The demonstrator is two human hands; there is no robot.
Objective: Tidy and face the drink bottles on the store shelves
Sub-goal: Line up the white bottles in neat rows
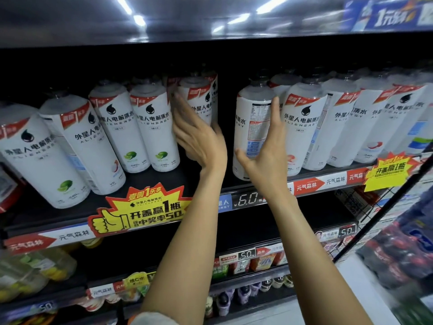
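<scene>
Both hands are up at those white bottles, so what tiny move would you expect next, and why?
Probably the right hand turns the bottle it touches until the brand name faces out. That bottle shows its small-print panel, while its neighbours show their fronts. The left hand rests on another bottle across the gap.

L hand [199, 139] on bottle [199, 102]; R hand [264, 156] by turned bottle [251, 127].

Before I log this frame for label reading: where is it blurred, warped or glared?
Head view: sharp at the centre bottles, such as the turned bottle; motion-blurred at the top-right banner and lower-right corner; wide-angle bowing tilts the left bottles; ceiling lights streak glare on the dark upper shelf.
</scene>
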